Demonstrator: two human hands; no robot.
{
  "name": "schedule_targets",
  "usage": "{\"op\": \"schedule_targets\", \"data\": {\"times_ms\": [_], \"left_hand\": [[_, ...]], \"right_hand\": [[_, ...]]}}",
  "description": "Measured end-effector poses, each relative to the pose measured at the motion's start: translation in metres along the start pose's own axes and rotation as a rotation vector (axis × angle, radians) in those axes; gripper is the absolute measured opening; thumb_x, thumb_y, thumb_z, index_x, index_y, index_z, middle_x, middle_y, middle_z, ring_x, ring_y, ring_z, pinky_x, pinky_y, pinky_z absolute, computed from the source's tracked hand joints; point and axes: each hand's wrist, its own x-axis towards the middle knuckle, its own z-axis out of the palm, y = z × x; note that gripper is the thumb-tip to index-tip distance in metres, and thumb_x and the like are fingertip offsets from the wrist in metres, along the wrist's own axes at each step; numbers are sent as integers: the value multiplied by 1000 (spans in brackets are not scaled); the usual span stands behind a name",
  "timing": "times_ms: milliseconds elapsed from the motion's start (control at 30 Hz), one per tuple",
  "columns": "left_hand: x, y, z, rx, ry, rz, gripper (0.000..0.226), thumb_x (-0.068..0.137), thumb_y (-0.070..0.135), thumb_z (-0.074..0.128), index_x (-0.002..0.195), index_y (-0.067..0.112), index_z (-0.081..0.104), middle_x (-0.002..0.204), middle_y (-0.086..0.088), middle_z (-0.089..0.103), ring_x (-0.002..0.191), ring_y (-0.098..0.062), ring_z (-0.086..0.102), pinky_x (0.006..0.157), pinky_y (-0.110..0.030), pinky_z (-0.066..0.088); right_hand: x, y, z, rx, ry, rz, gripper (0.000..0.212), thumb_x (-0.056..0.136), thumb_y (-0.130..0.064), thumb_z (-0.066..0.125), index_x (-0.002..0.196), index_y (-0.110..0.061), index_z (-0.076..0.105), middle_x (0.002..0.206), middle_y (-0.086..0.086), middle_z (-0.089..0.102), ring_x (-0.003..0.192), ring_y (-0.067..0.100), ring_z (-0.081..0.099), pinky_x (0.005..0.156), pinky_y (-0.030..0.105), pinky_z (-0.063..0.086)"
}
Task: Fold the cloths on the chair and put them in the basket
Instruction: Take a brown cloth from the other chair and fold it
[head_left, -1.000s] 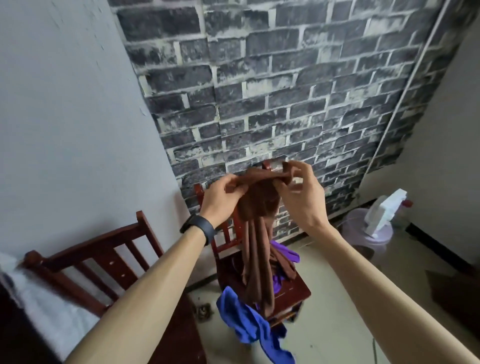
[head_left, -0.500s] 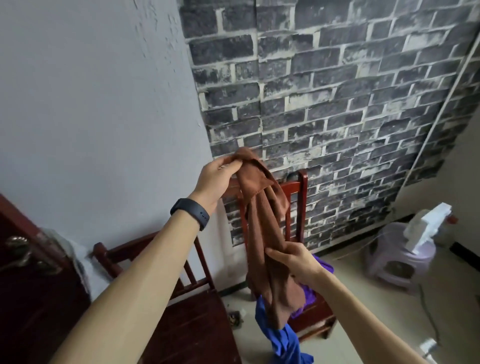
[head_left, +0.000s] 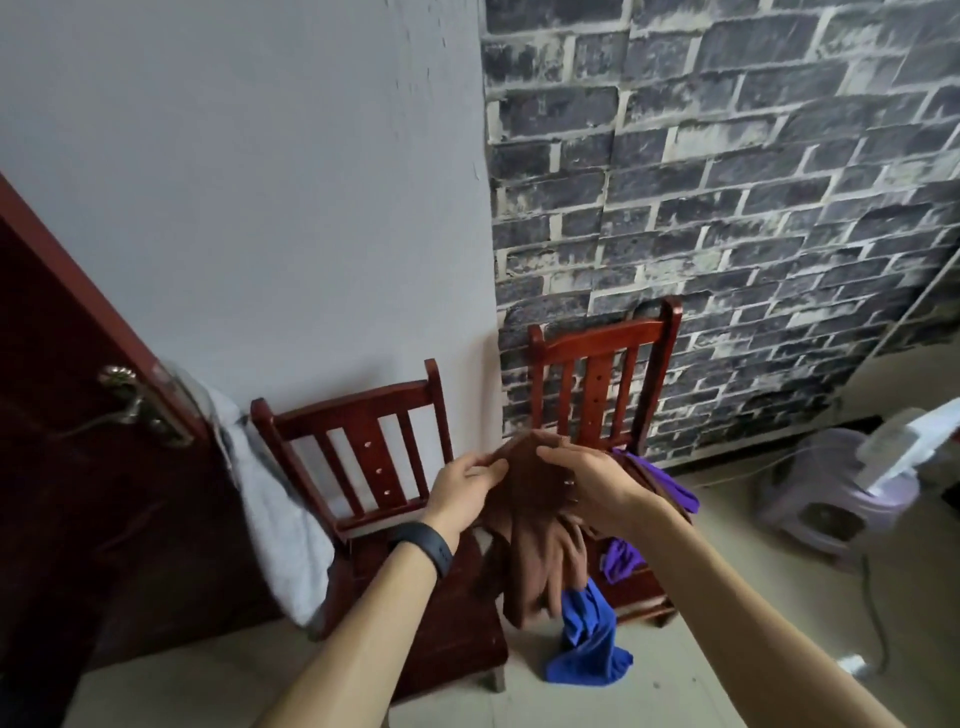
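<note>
A brown cloth (head_left: 535, 535) hangs in front of me, its top edge held between both hands. My left hand (head_left: 465, 491) pinches the cloth's left upper edge, and my right hand (head_left: 587, 480) grips the right upper part with curled fingers. Behind it stands a red wooden chair (head_left: 602, 364) against the brick wall. A purple cloth (head_left: 670, 488) lies on its seat, and a blue cloth (head_left: 589, 639) hangs off the seat's front down to the floor. No basket is in view.
A second red wooden chair (head_left: 363, 441) stands at the left, close below my left arm. A dark red door (head_left: 62, 467) with a metal handle and a grey towel (head_left: 275, 519) hanging beside it are at the far left. A lilac stool (head_left: 826, 499) with a white object stands at right.
My left hand has come down and my right hand has come up to the brown cloth's top, so both hands now hold it low over the chairs. The view has swung left.
</note>
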Motion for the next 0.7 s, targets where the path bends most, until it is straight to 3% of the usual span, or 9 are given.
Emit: {"op": "schedule_targets", "data": {"times_ms": [100, 233, 333, 400, 500, 567, 633, 700], "left_hand": [[3, -15, -9, -207, 64, -89, 12, 89, 29, 69, 100, 26, 72, 106, -5, 73, 102, -25, 68, 94, -46, 54], [5, -13, -9, -247, -37, -109, 21, 95, 21, 62, 115, 21, 69, 111, -5, 72, 108, -25, 66, 95, -48, 53], [3, -13, -5, 109, -114, 8, 30, 97, 26, 59, 125, 20, 66, 117, 0, 70, 113, -22, 62, 103, -41, 48], [3, -13, -6, 414, -44, 114, 29, 98, 31, 55, 124, 24, 66, 118, 4, 69, 113, -20, 61, 98, -29, 46], [5, -12, -17, 599, 106, 201, 31, 100, 34, 50, 126, 24, 64, 125, -1, 67, 117, -25, 60, 93, -28, 45], [10, -16, -29, 657, 167, 213, 30, 102, 34, 46, 126, 25, 62, 123, -5, 66, 114, -29, 60, 86, -29, 44], [15, -19, -43, 692, 218, 205, 27, 103, 34, 39, 121, 28, 58, 117, -8, 67, 105, -33, 62, 82, -31, 48], [21, -24, -58, 635, 242, 145, 26, 103, 36, 35, 120, 30, 53, 113, -7, 65, 99, -35, 62, 83, -40, 55]], "right_hand": [[0, 25, -7, 321, -59, 140, 25, 82, -14, 67, 102, 0, 68, 92, 19, 65, 81, 29, 64, 74, 35, 60], [6, 60, -12, 227, 62, 225, 21, 100, -9, 51, 102, 7, 65, 88, 20, 71, 77, 27, 72, 70, 34, 60], [-1, 61, -5, -38, 24, 240, 17, 99, -21, 58, 94, -6, 65, 78, 7, 65, 71, 16, 62, 63, 26, 48], [-3, 57, -3, -196, 103, 169, 12, 97, -16, 60, 89, -8, 64, 69, 5, 54, 58, 12, 53, 48, 20, 39], [-4, 54, -7, -350, 283, -7, 15, 93, -10, 62, 79, -6, 65, 60, 6, 45, 38, 8, 43, 36, 16, 33], [-5, 51, -17, -416, 384, -95, 16, 91, -19, 68, 79, -9, 71, 60, 3, 58, 45, 8, 55, 42, 21, 44], [-8, 48, -31, -491, 492, -191, 20, 87, -36, 70, 82, -17, 72, 68, 0, 71, 60, 15, 68, 57, 36, 58], [-14, 43, -45, -484, 556, -256, 23, 85, -44, 67, 85, -21, 68, 77, 5, 75, 70, 27, 73, 66, 50, 61]]}}
